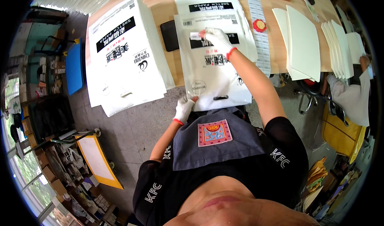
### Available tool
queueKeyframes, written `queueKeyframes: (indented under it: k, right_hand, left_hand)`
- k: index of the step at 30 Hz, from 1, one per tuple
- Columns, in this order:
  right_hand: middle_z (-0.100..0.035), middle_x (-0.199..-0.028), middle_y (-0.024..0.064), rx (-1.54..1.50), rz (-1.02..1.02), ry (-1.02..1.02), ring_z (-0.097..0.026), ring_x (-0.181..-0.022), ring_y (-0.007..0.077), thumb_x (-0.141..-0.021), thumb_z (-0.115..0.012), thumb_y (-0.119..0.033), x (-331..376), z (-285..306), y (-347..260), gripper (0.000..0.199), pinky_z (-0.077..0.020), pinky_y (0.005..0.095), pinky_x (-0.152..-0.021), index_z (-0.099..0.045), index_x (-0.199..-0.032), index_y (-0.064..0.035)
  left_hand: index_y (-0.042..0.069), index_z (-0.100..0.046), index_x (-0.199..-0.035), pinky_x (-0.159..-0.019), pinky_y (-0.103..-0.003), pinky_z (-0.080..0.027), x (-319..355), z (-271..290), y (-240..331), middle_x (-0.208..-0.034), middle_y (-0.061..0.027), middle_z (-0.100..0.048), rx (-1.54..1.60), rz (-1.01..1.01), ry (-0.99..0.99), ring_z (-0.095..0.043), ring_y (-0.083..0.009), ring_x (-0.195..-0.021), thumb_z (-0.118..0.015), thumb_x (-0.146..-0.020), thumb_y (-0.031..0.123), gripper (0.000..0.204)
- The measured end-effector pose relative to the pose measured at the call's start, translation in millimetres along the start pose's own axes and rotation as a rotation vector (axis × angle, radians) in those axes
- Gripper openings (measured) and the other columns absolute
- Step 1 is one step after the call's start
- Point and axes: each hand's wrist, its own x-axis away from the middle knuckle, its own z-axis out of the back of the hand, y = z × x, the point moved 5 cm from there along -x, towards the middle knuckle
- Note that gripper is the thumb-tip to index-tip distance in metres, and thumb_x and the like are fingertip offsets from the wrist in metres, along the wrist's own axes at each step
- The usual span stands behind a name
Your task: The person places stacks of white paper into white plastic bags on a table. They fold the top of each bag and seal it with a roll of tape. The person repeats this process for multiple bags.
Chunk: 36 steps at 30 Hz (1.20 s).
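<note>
In front of me, a white plastic bag of sketch paper (216, 72) with black print and a cut-out handle lies on top of others, its near end reaching past the table edge. My left hand (184, 108), in a white fingerless-tipped glove with a red cuff, grips the bag's near left corner, thumb on top. My right hand (218, 40), gloved alike, is over the bag's upper part. Its bare fingertips pinch a small white label (195, 36) at the black printed band. Whether the label touches the bag I cannot tell.
Left of the bag lie a black phone-like slab (169, 35) and a stack of similar bags (128, 58). To the right are a long label strip (262, 46), a red-yellow flower-shaped piece (259, 25) and white paper stacks (304, 42). Another person (352, 90) is at far right.
</note>
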Motion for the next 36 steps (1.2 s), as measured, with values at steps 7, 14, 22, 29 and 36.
queueKeyframes:
  k: [7,14,22,29,36]
  right_hand:
    - [-0.067,-0.080,0.0086,0.324,-0.036,0.191,-0.058,-0.080,0.0139,-0.073,-0.073,-0.023,-71,-36,-15,0.021,-0.0457,0.0289,-0.074,-0.072,-0.085,-0.0059]
    - [-0.061,-0.111,0.0132,0.873,0.181,0.351,-0.059,-0.095,0.0276,-0.075,-0.068,-0.041,-57,-45,-39,0.039,-0.0461,0.0366,-0.082,-0.068,-0.097,-0.0087]
    - [-0.061,-0.106,0.0132,-0.067,0.430,0.236,-0.058,-0.102,0.0234,-0.083,-0.067,-0.029,-45,20,28,0.038,-0.0447,0.0331,-0.089,-0.055,-0.108,-0.0044]
    - [-0.066,-0.089,0.0087,1.150,-0.383,0.136,-0.062,-0.072,0.0246,-0.090,-0.056,-0.036,206,98,58,0.029,-0.0483,0.0369,-0.064,-0.059,-0.099,-0.0084]
    - [-0.056,-0.077,-0.0009,-0.335,-0.053,-0.144,-0.051,-0.064,0.0069,-0.095,-0.049,-0.024,163,4,113,0.032,-0.0415,0.0209,-0.056,-0.056,-0.118,-0.0023]
  left_hand:
    - [0.000,-0.066,-0.089,-0.056,-0.024,-0.042,13,9,-12,-0.075,-0.0009,-0.063,-0.082,0.027,-0.079,-0.051,-0.0074,-0.062,-0.072,-0.081,0.025,0.028]
    - [0.000,-0.067,-0.094,-0.060,-0.023,-0.043,9,8,-24,-0.077,-0.0007,-0.064,0.010,0.014,-0.111,-0.052,-0.0069,-0.066,-0.071,-0.082,0.024,0.027]
    - [0.000,-0.066,-0.096,-0.066,-0.027,-0.046,37,14,34,-0.079,-0.0046,-0.066,-0.138,-0.354,-0.025,-0.056,-0.0098,-0.070,-0.068,-0.084,0.023,0.026]
    - [0.005,-0.066,-0.102,-0.077,-0.031,-0.048,80,13,124,-0.102,-0.0149,-0.064,-0.365,-0.641,-0.009,-0.063,-0.0260,-0.085,-0.067,-0.082,0.020,0.025]
    - [0.002,-0.067,-0.099,-0.080,-0.033,-0.049,153,48,199,-0.104,-0.0145,-0.065,-0.363,-1.286,0.290,-0.064,-0.0264,-0.091,-0.069,-0.073,0.001,0.025]
